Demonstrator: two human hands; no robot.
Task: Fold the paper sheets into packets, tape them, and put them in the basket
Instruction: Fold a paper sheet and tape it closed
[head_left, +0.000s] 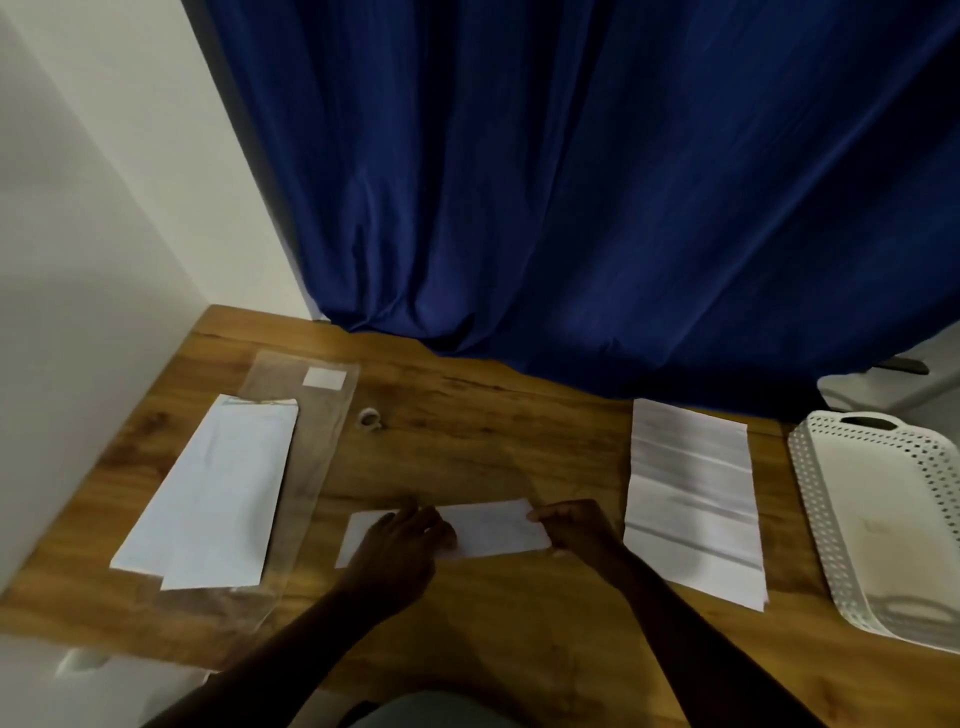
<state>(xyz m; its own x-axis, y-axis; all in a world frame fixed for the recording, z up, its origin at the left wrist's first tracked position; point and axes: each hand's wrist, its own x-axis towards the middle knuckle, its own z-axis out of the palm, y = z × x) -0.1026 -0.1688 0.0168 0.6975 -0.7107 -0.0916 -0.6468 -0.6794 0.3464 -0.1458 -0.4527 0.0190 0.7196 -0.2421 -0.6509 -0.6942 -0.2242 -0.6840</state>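
— Where is the sheet you are folding?

— It lies flat on the table (467, 415), right in front of me, a folded strip (493, 527) running left to right. My left hand (400, 545) rests palm down on its left half, fingers spread loosely and pressing, gripping nothing. My right hand (576, 527) is at its right end, fingertips touching the edge; whether they pinch the paper or only press on it I cannot tell.

— And the rest of the paper?

— A stack (693, 499) with fold lines across it lies to my right, between the strip and the basket (810, 499). The basket is white, perforated, at the table's right edge, and I see no packets in it. To my left lie white sheets (218, 493), partly on a clear sleeve (317, 452).

— The tape?

— A small roll (369, 419) stands beyond the strip, just right of the sleeve, well apart from both hands. Behind the table hangs a blue curtain (571, 182)
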